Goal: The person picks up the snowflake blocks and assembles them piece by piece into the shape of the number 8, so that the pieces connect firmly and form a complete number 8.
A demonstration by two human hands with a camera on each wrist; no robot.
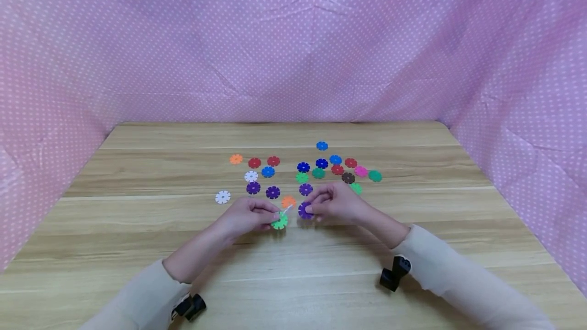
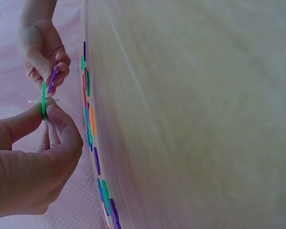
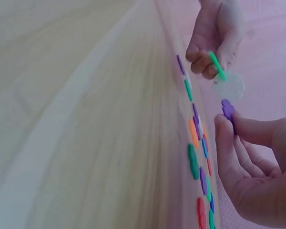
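Observation:
My left hand pinches a light green notched disc between thumb and fingers. A translucent white disc sits crosswise in the green one, seen edge-on in the left wrist view. To its right, my right hand pinches a purple notched disc by its edge. The two hands face each other above the table, and in the head view a small gap separates the purple disc from the joined pair. On the table just behind them lies an orange disc, with another purple disc beyond my right fingertips.
Several loose notched discs lie flat on the wooden table, among them a white disc at left and a dark green disc at right. The farthest is a blue disc. A pink dotted cloth hangs around the table's back and sides.

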